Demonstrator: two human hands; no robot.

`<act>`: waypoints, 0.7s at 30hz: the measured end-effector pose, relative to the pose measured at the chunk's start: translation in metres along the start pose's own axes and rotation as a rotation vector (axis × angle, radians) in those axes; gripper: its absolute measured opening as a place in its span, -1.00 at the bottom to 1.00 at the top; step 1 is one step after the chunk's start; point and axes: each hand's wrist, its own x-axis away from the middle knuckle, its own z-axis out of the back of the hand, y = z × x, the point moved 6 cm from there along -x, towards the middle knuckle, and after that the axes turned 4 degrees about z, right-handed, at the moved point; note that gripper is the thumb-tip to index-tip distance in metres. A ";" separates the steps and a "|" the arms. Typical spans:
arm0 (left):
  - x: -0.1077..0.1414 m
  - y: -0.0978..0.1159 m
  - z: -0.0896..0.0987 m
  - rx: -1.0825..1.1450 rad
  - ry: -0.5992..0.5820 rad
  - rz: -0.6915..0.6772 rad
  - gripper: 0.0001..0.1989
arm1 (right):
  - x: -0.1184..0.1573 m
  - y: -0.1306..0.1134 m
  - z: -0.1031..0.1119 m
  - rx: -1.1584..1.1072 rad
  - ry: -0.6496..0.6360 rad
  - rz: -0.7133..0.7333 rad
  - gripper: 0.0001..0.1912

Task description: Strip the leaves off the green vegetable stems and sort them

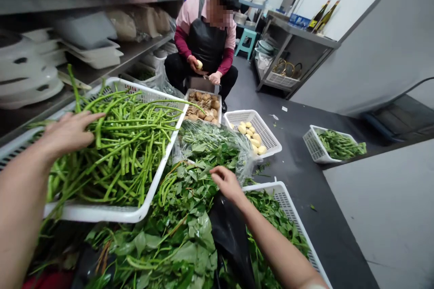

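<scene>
My left hand [69,133] is over the left side of a white basket [142,212] of long green stems [129,144], its fingers stretched out towards the stems. My right hand [226,183] is above a heap of leafy greens [190,230], its fingers bent; whether it holds anything is hidden. Beside it, a clear plastic bag [249,156] lies around more greens. At the lower right a second white basket [294,210] holds leafy greens, partly behind my right forearm.
A person [206,31] crouches ahead with a peeled potato, behind a crate of brown potatoes [206,104]. Peeled potatoes [252,137] lie in a white basket. Another basket of greens [339,144] stands right. Metal shelving [135,58] runs along the left; a metal rack [301,34] stands behind.
</scene>
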 end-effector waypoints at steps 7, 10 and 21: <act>0.047 0.160 -0.123 0.100 -0.620 -0.162 -0.74 | -0.024 0.032 -0.016 -0.297 0.132 -0.130 -0.68; 0.074 0.181 -0.201 -0.037 -0.759 -0.117 -0.82 | 0.005 0.028 -0.024 -0.270 0.083 -0.147 -0.73; 0.125 0.180 -0.159 0.049 -0.511 -0.235 -0.69 | 0.064 0.040 0.035 -0.256 0.178 -0.201 -0.70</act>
